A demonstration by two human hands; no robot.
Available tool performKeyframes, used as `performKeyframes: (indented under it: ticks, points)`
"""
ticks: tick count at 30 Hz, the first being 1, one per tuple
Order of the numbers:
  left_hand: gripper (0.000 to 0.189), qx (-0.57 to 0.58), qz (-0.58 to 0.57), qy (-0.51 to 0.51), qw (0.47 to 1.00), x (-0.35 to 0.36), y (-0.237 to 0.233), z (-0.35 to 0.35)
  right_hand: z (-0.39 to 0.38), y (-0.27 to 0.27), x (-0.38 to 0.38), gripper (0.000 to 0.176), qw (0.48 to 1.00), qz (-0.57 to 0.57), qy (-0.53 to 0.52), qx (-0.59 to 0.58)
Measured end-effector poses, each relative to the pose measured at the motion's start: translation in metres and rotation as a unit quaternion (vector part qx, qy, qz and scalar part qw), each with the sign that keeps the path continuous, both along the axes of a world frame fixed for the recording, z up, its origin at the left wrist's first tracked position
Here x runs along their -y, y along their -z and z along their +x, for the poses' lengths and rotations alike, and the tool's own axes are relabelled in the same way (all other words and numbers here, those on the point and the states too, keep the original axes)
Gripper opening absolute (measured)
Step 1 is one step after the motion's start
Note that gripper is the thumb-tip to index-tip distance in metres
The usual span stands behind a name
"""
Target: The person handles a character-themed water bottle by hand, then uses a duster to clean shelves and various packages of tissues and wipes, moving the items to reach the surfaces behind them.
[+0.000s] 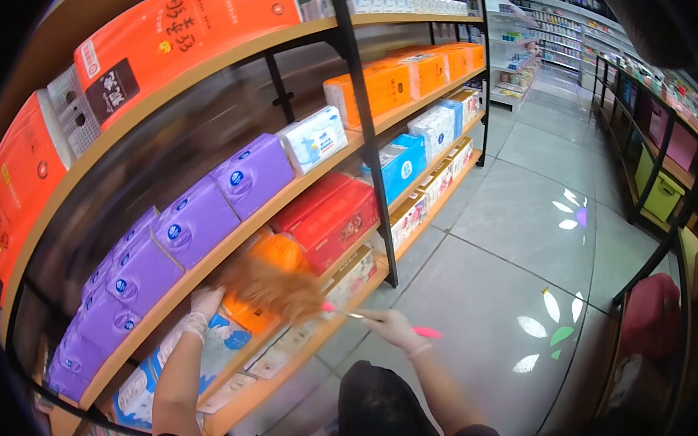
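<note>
My right hand (396, 330), in a pale thin glove, is closed around the handle of a feather duster (277, 288). Its brown feathers are smeared by motion and lie over the orange packs (251, 314) on a lower shelf. A pink handle end (428, 332) sticks out past my right hand. My left hand (205, 303), gloved too, reaches in under the shelf board beside a blue-and-white pack (226, 340). Its fingers are blurred and partly hidden, so I cannot see whether it grips anything.
Purple tissue packs (197, 221) line the shelf above, with red packs (337, 217) below and to the right. Large orange packs (192, 33) fill an upper shelf. A black upright (370, 131) divides the rack. Across the tiled aisle (481, 282) stands another rack holding a green box (656, 185).
</note>
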State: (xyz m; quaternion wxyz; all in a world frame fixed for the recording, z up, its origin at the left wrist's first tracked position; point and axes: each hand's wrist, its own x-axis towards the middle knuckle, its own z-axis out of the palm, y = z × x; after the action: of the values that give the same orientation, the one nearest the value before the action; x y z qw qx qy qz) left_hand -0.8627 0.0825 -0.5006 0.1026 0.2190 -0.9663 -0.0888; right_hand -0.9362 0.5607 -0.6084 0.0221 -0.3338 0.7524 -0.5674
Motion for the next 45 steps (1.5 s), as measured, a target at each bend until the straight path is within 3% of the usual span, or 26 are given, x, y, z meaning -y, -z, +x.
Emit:
performKeyframes:
  ticks: [2, 6, 9, 11, 13, 17, 19, 24, 29, 32, 34, 36, 38, 40, 43, 45]
  points:
    - [0.064, -0.011, 0.06, -0.024, 0.998, -0.04, -0.037, 0.0, 0.002, 0.047, -0.037, 0.031, 0.971, -0.051, 0.088, 0.217]
    - [0.062, -0.063, 0.046, 0.032, 0.996, -0.032, -0.03, -0.005, 0.058, 0.141, -0.109, 0.028, 0.9, -0.104, 0.227, 0.358]
    - [0.068, -0.072, 0.077, 0.051, 0.993, -0.013, -0.012, -0.007, 0.126, 0.14, -0.117, 0.026, 0.868, -0.114, 0.275, 0.397]
    - [0.067, -0.081, 0.09, 0.073, 0.99, -0.013, -0.014, -0.007, 0.147, 0.171, -0.117, 0.028, 0.881, -0.097, 0.276, 0.372]
    - [0.068, -0.084, 0.093, 0.075, 0.989, -0.019, -0.021, -0.007, 0.165, 0.193, -0.121, 0.03, 0.831, -0.161, 0.281, 0.452]
    - [0.071, -0.041, 0.042, 0.017, 0.998, -0.027, -0.028, -0.007, 0.135, 0.163, -0.123, 0.036, 0.845, -0.162, 0.259, 0.438]
    - [0.076, -0.02, 0.035, 0.025, 0.999, -0.032, -0.033, -0.005, 0.116, 0.143, -0.109, 0.041, 0.88, -0.109, 0.242, 0.394]
    - [0.085, 0.073, 0.047, 0.004, 0.996, -0.025, -0.036, -0.012, 0.089, 0.112, -0.075, 0.035, 0.919, -0.045, 0.178, 0.349]
    - [0.078, 0.076, 0.04, -0.022, 0.996, -0.033, -0.04, -0.005, 0.101, 0.12, -0.094, 0.036, 0.892, -0.124, 0.213, 0.379]
    - [0.077, 0.049, 0.027, 0.042, 0.998, -0.027, -0.039, -0.006, 0.112, 0.135, -0.108, 0.036, 0.872, -0.133, 0.221, 0.415]
    - [0.078, 0.052, 0.085, 0.08, 0.992, -0.027, -0.042, -0.008, 0.118, 0.154, -0.125, 0.032, 0.894, -0.029, 0.212, 0.393]
    - [0.065, 0.043, 0.059, 0.047, 0.996, -0.035, -0.042, -0.005, 0.113, 0.178, -0.135, 0.028, 0.918, 0.089, 0.186, 0.337]
    - [0.049, -0.161, 0.044, 0.095, 0.981, -0.063, -0.041, 0.004, 0.106, 0.18, -0.133, 0.024, 0.925, 0.149, 0.184, 0.296]
    - [0.042, -0.236, 0.077, 0.104, 0.963, -0.079, -0.05, 0.036, 0.091, 0.158, -0.114, 0.026, 0.933, 0.1, 0.181, 0.295]
    - [0.041, -0.175, 0.213, 0.066, 0.959, -0.099, -0.07, 0.084, 0.063, 0.137, -0.083, 0.028, 0.941, 0.096, 0.199, 0.257]
    - [0.022, -0.256, 0.067, 0.273, 0.925, -0.095, -0.013, 0.129, 0.06, 0.123, -0.049, 0.028, 0.959, 0.184, 0.136, 0.165]
